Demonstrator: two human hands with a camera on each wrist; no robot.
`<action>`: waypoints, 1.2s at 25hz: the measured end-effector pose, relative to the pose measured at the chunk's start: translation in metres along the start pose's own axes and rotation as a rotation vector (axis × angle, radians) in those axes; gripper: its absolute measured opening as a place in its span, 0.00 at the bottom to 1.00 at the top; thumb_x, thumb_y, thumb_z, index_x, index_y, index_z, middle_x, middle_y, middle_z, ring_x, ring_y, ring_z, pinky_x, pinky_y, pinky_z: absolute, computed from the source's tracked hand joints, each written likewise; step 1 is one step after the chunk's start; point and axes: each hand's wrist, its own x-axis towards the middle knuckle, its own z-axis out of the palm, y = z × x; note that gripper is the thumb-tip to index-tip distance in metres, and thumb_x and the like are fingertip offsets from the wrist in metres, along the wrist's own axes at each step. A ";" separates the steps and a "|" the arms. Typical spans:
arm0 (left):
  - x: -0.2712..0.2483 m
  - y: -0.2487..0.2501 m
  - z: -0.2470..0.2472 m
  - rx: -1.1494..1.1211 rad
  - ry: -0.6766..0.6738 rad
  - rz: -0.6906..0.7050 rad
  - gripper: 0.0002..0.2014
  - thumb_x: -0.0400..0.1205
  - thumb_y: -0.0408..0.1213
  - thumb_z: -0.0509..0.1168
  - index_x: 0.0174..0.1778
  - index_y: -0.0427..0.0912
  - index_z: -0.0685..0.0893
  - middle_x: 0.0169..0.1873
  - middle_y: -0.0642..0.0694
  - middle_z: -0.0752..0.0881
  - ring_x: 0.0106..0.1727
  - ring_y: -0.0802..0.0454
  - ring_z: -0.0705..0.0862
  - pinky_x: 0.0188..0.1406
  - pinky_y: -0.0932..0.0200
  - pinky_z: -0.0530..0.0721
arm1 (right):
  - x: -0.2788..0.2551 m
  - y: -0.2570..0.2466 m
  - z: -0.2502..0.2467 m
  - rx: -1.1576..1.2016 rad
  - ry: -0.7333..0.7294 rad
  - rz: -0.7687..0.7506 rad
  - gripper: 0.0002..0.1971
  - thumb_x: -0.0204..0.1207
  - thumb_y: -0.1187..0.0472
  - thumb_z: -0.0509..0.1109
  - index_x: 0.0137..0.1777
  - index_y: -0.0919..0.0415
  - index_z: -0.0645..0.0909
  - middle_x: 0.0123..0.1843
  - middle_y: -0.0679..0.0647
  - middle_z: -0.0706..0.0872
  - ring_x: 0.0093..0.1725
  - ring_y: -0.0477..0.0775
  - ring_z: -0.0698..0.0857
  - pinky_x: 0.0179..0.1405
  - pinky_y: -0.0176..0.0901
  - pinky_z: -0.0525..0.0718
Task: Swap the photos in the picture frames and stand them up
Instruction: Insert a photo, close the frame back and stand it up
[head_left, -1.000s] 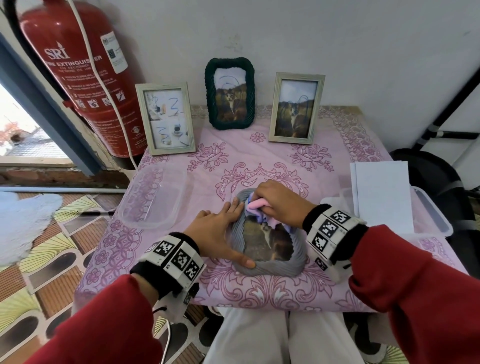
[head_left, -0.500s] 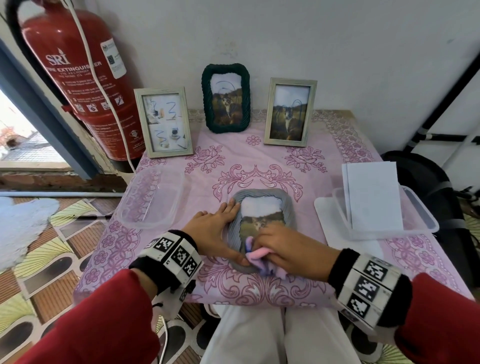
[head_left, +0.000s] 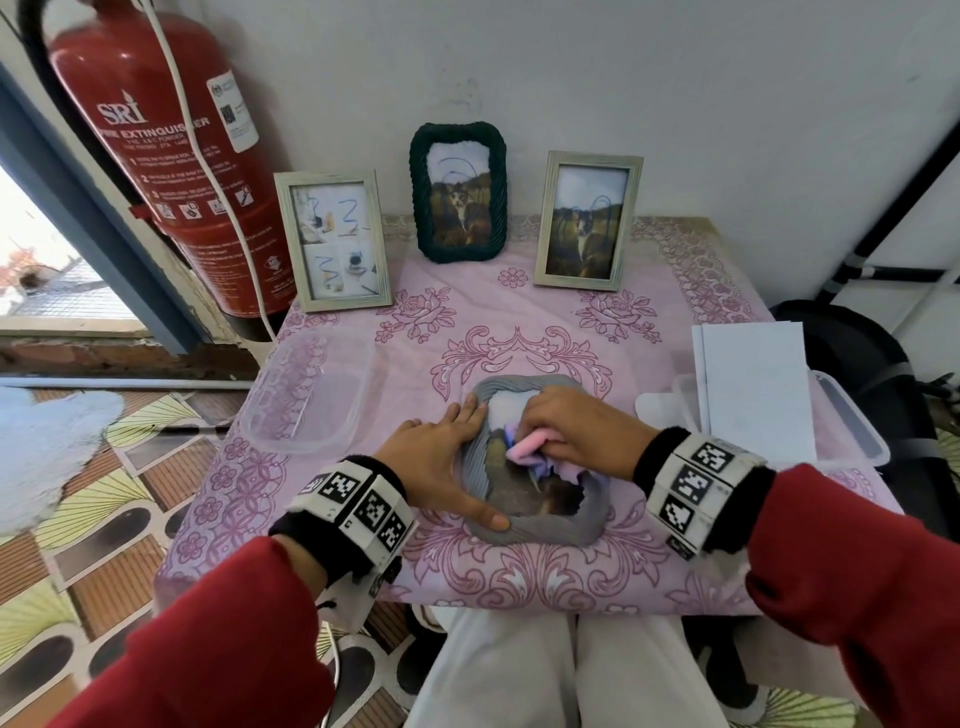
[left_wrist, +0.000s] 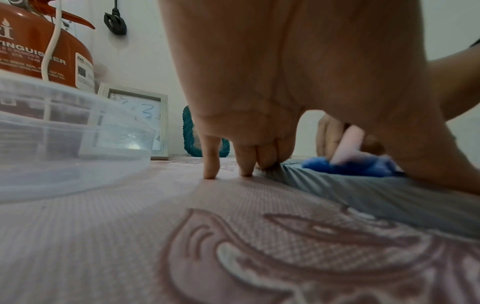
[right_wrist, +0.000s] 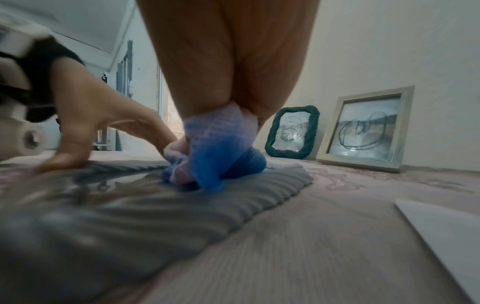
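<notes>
A grey ribbed picture frame lies flat, glass up, on the pink tablecloth near the front edge, with a cat photo in it. My left hand rests flat on its left side, fingers straight and thumb on the lower rim. My right hand grips a bunched pink and blue cloth and presses it on the glass. The left wrist view shows the frame and the cloth; the right wrist view shows the cloth on the frame. A pale frame, a dark green frame and another pale frame stand at the back.
A clear plastic container sits at the left of the table. Another container at the right carries white paper sheets. A red fire extinguisher stands at the back left, and a dark bag lies beyond the right edge.
My right hand carried the cloth from the frame's top down to its bottom edge, then back up to the middle of the glass. The left hand stayed on the frame.
</notes>
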 end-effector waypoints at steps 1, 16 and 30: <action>0.000 0.000 0.000 0.000 -0.002 0.000 0.66 0.58 0.74 0.69 0.82 0.52 0.38 0.82 0.54 0.38 0.83 0.55 0.51 0.80 0.50 0.53 | 0.007 0.003 -0.003 0.000 0.016 0.018 0.05 0.73 0.67 0.70 0.47 0.65 0.85 0.48 0.58 0.86 0.51 0.55 0.79 0.55 0.46 0.74; -0.003 0.007 -0.005 0.015 -0.004 -0.023 0.64 0.61 0.72 0.70 0.82 0.52 0.37 0.83 0.53 0.41 0.83 0.55 0.52 0.80 0.54 0.54 | -0.033 -0.043 0.017 0.012 -0.038 -0.137 0.06 0.70 0.71 0.66 0.36 0.64 0.83 0.46 0.56 0.86 0.49 0.56 0.80 0.55 0.48 0.73; -0.001 0.003 -0.005 0.027 -0.001 -0.005 0.65 0.59 0.74 0.69 0.82 0.52 0.38 0.82 0.52 0.42 0.82 0.53 0.58 0.79 0.53 0.56 | 0.003 0.005 -0.011 -0.072 0.022 0.175 0.06 0.70 0.70 0.69 0.42 0.73 0.85 0.44 0.66 0.86 0.48 0.63 0.81 0.47 0.45 0.72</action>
